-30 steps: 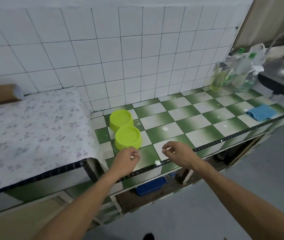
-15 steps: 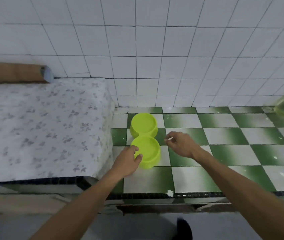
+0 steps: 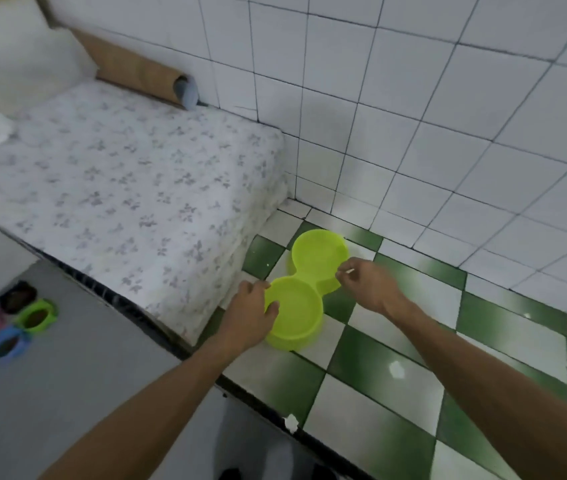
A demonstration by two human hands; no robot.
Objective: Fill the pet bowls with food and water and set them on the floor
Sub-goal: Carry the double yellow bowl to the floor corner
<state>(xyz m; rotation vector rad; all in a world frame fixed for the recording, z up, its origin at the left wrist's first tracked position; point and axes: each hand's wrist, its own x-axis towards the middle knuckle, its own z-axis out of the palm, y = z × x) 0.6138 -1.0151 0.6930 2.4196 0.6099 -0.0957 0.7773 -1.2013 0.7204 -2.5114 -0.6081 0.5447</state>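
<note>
- The white tiled wall point(image 3: 413, 98) stands right behind the double pet bowl point(image 3: 295, 310).
- The green and white checked surface point(image 3: 372, 362) is under the double pet bowl. The bowl sits on it, near the corner.
- A flowered cloth point(image 3: 119, 174) covers a raised part just left of the bowl.
- The grey floor point(image 3: 67, 393) lies lower down, to the left of the bowl. The bowl must end up there, once it is full.
- The double pet bowl is lime green, with two round cups joined together. Both cups look empty, so I think filling comes first.
- The left hand point(image 3: 247, 313) grips the near cup's rim, thumb inside and fingers outside.
- The right hand point(image 3: 368, 284) is by the far cup, with curled fingers. I cannot tell if it touches the bowl.
- To lift well, I would hold one cup in each hand and keep the bowl flat.
- Little colored bowls point(image 3: 36, 317) sit on the floor, far left of the double bowl.
- A tiny pale stick point(image 3: 347, 271) is pinched in the right hand. Putting it down first would give a better hold.
</note>
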